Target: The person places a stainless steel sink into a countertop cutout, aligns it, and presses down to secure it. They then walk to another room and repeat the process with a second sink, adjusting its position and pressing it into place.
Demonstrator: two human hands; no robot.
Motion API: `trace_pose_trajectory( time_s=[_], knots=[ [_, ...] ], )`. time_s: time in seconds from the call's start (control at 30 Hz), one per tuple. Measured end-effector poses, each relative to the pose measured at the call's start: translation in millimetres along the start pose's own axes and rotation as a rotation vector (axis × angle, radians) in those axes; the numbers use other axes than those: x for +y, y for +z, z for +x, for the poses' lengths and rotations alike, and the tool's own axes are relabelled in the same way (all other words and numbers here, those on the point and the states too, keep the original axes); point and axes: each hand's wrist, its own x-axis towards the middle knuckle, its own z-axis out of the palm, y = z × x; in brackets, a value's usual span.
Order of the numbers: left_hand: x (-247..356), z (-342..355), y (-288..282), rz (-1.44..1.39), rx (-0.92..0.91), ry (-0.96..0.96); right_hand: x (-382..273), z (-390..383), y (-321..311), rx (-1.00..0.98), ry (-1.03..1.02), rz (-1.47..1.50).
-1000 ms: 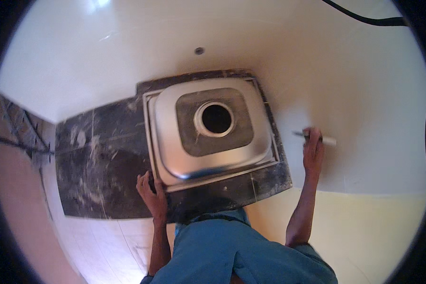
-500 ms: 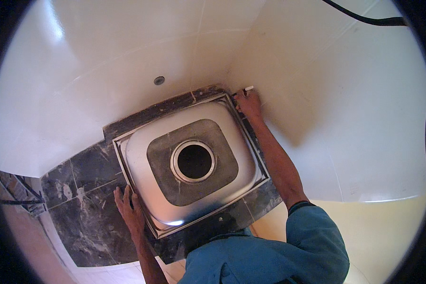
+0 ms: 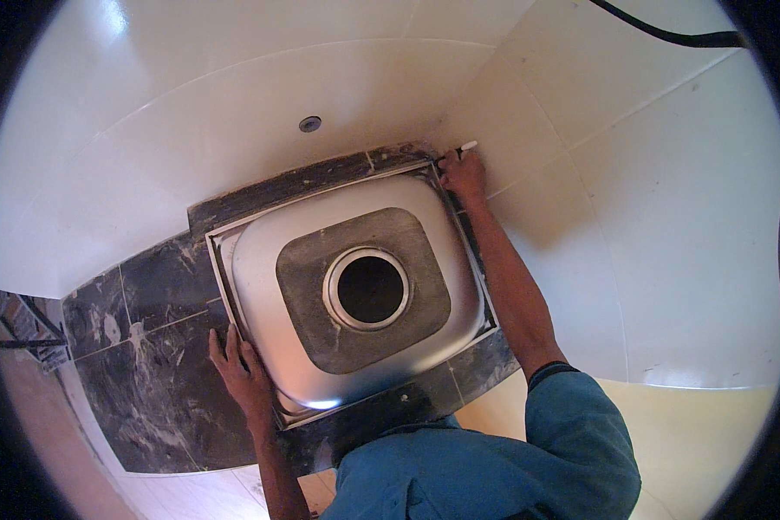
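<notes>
No lettering, number or sign can be read, though the pen (image 3: 469, 146) by the sink's (image 3: 316, 286) far right corner may be too small to judge.

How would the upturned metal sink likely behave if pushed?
The sink looks like sheet metal, so probably stiff and fairly light for its size. Its rim seems flat on the dark counter, so it would likely slide rather than tip. The smooth, shiny sides may be slippery.

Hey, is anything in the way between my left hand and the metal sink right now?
Nothing visible is. Your left hand is right at the left edge of the metal sink, though I can't tell if they touch. The pen-like tool is off by the far right corner, in your right hand.
</notes>
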Motion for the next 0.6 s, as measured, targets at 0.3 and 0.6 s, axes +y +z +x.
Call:
trace_pose_trajectory(
  time_s=[0.3, 0.6],
  knots=[
    [3.7, -2.6, 6.8, 0.027, 0.047, -0.008, 19.2, -7.7, -17.6, -0.106, -0.131, -0.280],
    [8.0, -1.4, 4.7, -0.010, 0.025, -0.014, 21.7, -24.0, -19.4, -0.023, -0.118, -0.401]
  ],
)
